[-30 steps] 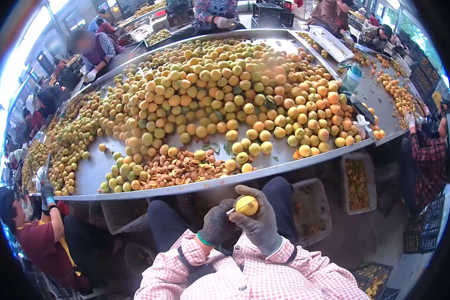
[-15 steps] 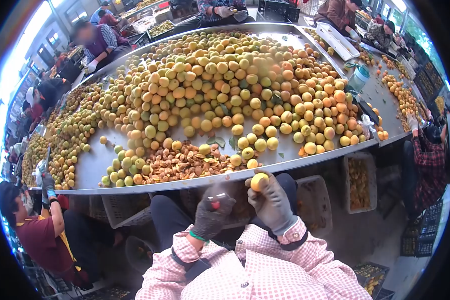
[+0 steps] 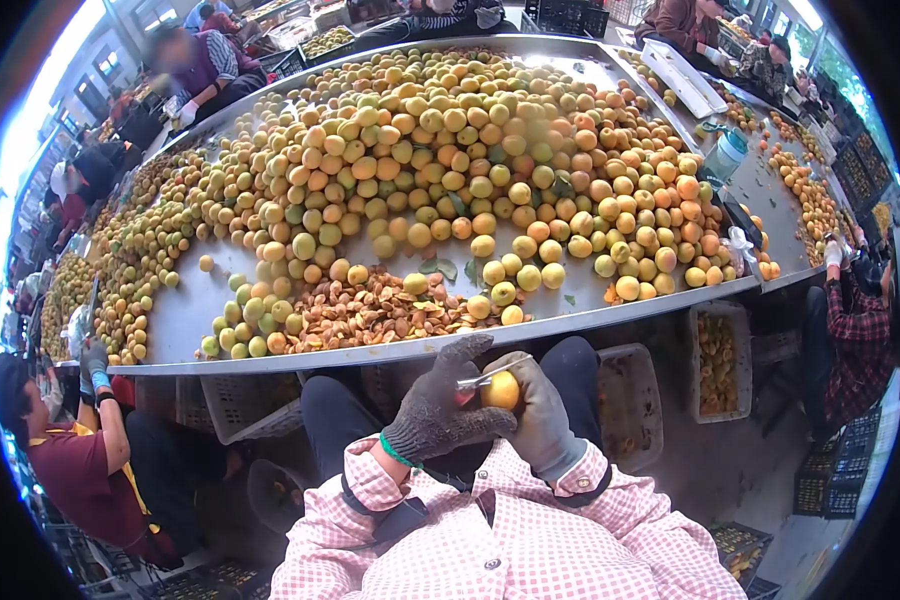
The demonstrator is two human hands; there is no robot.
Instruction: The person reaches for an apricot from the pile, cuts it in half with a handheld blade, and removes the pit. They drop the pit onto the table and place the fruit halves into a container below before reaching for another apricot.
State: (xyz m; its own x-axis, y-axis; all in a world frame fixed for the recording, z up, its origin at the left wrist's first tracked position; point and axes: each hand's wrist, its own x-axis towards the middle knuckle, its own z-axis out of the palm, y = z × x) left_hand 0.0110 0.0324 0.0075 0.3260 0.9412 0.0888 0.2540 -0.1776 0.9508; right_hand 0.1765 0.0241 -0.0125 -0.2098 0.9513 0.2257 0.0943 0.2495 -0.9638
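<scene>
My left hand [image 3: 438,405], in a dark knit glove with a green band at the wrist, grips a small knife [image 3: 467,384] with a red handle. The thin blade lies across the top of a yellow apricot [image 3: 502,391]. My right hand [image 3: 547,415], in a grey glove, holds that apricot between thumb and fingers. Both hands are close together over my lap, in front of the metal table [image 3: 370,357]. A heap of pitted, brownish apricot pieces or stones [image 3: 365,312] lies near the table's edge, with whole apricots [image 3: 400,160] piled behind.
Below the table stand a white crate [image 3: 630,400] and another crate of cut fruit [image 3: 718,360]. A teal-lidded bottle [image 3: 727,153] is at the right. Co-workers sit around, one in a maroon shirt [image 3: 80,480] at left and one in plaid [image 3: 860,325] at right.
My left hand has moved right and brought the knife up against the apricot. My right hand has lowered slightly with the fruit. The view has shifted a little.
</scene>
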